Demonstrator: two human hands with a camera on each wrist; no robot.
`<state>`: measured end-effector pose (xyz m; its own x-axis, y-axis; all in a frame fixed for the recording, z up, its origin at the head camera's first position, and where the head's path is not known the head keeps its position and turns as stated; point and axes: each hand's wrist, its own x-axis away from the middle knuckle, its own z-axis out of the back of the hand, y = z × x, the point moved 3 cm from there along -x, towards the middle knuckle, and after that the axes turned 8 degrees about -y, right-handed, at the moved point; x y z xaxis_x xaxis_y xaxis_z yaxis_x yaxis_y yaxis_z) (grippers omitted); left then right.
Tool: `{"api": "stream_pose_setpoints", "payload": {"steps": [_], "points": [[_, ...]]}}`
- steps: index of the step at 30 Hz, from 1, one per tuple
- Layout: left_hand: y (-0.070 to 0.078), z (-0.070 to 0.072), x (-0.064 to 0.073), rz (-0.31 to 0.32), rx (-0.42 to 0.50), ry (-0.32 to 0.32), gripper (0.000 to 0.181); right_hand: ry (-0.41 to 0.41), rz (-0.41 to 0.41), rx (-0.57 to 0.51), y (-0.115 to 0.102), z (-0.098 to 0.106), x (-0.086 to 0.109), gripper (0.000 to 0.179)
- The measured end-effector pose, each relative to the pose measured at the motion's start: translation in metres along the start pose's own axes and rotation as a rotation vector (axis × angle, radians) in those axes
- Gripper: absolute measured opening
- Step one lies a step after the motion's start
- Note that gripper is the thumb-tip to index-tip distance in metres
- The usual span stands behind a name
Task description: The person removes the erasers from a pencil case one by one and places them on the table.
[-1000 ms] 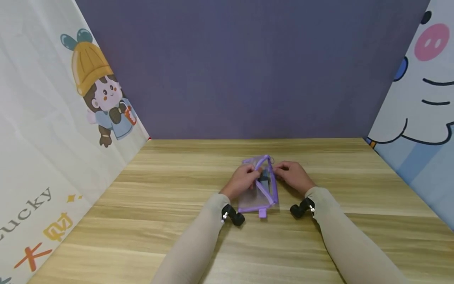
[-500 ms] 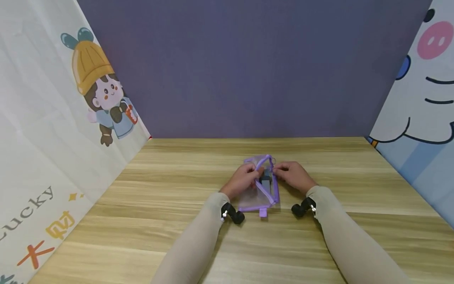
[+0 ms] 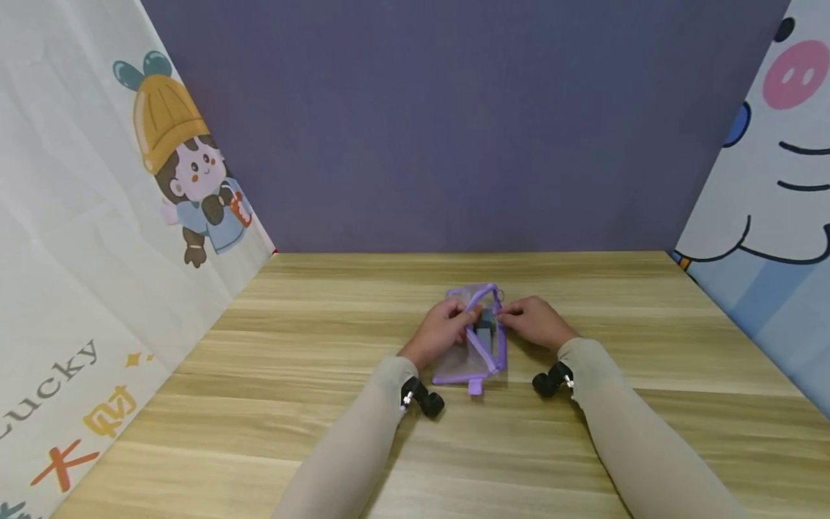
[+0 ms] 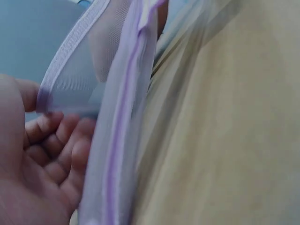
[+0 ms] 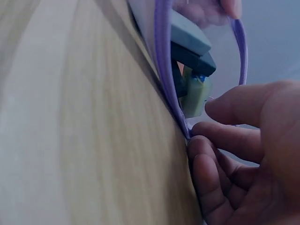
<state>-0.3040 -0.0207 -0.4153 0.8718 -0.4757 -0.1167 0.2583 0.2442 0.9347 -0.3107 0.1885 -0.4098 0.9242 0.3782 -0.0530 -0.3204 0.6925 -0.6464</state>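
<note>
A mesh zip pouch (image 3: 454,364) with purple edging lies on the table, its mouth spread apart. My left hand (image 3: 441,331) pinches the left edge of the mouth between thumb and fingers; that edge (image 4: 44,96) also shows in the left wrist view. At the opposite edge, my right hand (image 3: 537,321) pinches the purple trim (image 5: 164,56) near the far end. Inside the pouch sit several block-like things: a pale grey block (image 5: 190,35), a dark teal one (image 5: 199,61) and a pale yellow-green one (image 5: 196,96). Their exact kind is unclear.
The pouch rests on a wood-grain table (image 3: 292,375). A dark blue-grey panel (image 3: 480,130) rises behind it. Printed cloths flank the table at left (image 3: 65,216) and right (image 3: 765,238). A small ring (image 3: 500,295) hangs at the pouch's far corner, and a purple tab (image 3: 475,387) at its near side.
The near end of the pouch has shifted slightly to the left. Both hands keep their grip on the edges of the mouth with barely any movement.
</note>
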Motion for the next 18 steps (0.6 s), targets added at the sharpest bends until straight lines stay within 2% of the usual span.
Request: {"api": "stream_pose_setpoints", "payload": {"steps": [2, 5, 8, 11, 18], "points": [[0.0018, 0.0003, 0.0033, 0.027, -0.066, 0.033, 0.03, -0.007, 0.001, -0.005, -0.0007, -0.0012, 0.0, 0.025], [0.0062, 0.0009, 0.0084, 0.085, -0.22, 0.079, 0.046, -0.017, 0.003, -0.004, -0.0014, -0.0029, -0.0004, 0.026], [0.0091, 0.001, 0.0106, 0.134, -0.323, 0.094, 0.055, -0.022, 0.004, 0.004, -0.0019, -0.0035, -0.0007, 0.029], [0.0104, 0.0015, 0.0108, 0.155, -0.308, 0.079, 0.056, -0.029, 0.002, 0.008, -0.0025, -0.0031, -0.0009, 0.031], [0.0034, 0.0083, 0.0087, 0.143, -0.202, 0.086, 0.035, -0.009, -0.008, 0.0, -0.0027, -0.0027, -0.0004, 0.032]]}}
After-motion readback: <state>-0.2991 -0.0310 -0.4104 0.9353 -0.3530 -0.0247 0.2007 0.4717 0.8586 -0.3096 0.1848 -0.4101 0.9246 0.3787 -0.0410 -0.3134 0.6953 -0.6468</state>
